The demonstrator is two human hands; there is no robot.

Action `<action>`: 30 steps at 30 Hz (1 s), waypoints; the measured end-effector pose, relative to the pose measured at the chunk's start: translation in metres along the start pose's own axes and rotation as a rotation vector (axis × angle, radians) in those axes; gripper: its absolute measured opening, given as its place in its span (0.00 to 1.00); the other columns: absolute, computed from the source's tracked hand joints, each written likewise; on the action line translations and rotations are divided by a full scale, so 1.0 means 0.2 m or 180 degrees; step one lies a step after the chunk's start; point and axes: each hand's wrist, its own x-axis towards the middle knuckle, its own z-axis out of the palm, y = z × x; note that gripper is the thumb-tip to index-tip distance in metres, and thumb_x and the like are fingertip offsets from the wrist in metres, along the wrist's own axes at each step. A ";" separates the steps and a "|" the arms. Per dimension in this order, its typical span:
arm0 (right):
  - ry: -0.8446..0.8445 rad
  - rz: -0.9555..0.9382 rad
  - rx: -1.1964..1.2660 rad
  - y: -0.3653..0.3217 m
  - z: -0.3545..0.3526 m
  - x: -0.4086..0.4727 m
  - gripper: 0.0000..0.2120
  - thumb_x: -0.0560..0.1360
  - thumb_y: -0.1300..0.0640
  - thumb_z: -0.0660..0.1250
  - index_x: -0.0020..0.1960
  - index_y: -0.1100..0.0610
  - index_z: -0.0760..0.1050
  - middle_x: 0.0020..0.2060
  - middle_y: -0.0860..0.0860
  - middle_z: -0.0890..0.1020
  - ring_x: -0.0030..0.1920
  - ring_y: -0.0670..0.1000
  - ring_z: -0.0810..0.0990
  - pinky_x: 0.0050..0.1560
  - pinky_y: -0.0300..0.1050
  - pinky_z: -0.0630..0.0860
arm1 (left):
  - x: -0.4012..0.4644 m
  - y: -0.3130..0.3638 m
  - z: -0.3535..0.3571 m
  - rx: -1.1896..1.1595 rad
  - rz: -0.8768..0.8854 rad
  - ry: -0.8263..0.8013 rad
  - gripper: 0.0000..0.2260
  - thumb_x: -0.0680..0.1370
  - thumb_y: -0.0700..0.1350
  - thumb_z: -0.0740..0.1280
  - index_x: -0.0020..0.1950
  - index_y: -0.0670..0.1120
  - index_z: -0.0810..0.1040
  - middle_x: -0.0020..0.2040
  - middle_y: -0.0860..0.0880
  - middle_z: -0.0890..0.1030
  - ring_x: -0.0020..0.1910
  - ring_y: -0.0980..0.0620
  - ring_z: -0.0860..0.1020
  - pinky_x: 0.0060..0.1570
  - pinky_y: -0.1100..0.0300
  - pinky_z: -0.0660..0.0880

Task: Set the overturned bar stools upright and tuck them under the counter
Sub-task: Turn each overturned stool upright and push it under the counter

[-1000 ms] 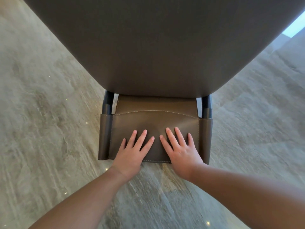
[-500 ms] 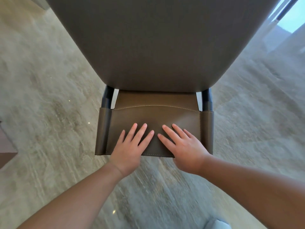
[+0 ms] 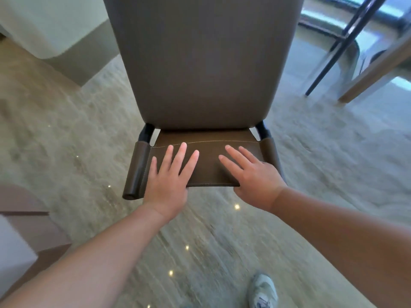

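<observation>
Evidently heavy and stiff, bar stool (image 3: pixel 200 70); left hand (image 3: pixel 166 185) and right hand (image 3: pixel 255 176) flat, fingers straight, pressing its smooth leather backrest (image 3: pixel 206 170)—would grip that band's top edge.

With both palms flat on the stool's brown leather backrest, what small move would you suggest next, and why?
Probably keep pushing forward: the left hand and right hand lie flat on the brown stitched leather backrest, and the grey-brown padded seat already points ahead across the pale stone floor.
</observation>
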 end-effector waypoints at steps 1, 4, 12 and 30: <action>0.0118 0.0066 -0.0011 0.01 -0.12 0.03 0.40 0.77 0.48 0.64 0.79 0.44 0.41 0.80 0.48 0.47 0.79 0.55 0.50 0.61 0.49 0.73 | 0.05 -0.01 -0.11 -0.0029 -0.0044 0.0078 0.42 0.72 0.42 0.73 0.80 0.51 0.54 0.80 0.42 0.58 0.78 0.36 0.57 0.69 0.31 0.61; 0.0415 0.0172 -0.0074 0.08 -0.49 0.12 0.43 0.72 0.48 0.72 0.79 0.48 0.51 0.78 0.53 0.59 0.76 0.59 0.62 0.64 0.52 0.73 | 0.25 -0.07 -0.42 -0.0016 -0.0022 0.0390 0.42 0.71 0.43 0.75 0.78 0.51 0.56 0.79 0.40 0.61 0.77 0.35 0.60 0.67 0.30 0.62; 0.1109 -0.0025 -0.0290 0.39 -1.32 0.53 0.39 0.67 0.52 0.75 0.76 0.54 0.65 0.74 0.57 0.68 0.72 0.64 0.68 0.64 0.58 0.72 | 0.86 -0.21 -1.19 0.0147 -0.0069 0.0776 0.36 0.71 0.51 0.77 0.77 0.50 0.66 0.77 0.38 0.63 0.74 0.34 0.65 0.62 0.29 0.67; 0.0993 0.0215 -0.0427 0.80 -2.23 1.34 0.37 0.72 0.40 0.54 0.79 0.51 0.55 0.79 0.56 0.55 0.78 0.59 0.54 0.74 0.64 0.57 | 1.83 -0.65 -2.08 0.0537 0.0410 0.0567 0.38 0.75 0.72 0.53 0.80 0.55 0.56 0.81 0.46 0.56 0.80 0.49 0.53 0.76 0.46 0.44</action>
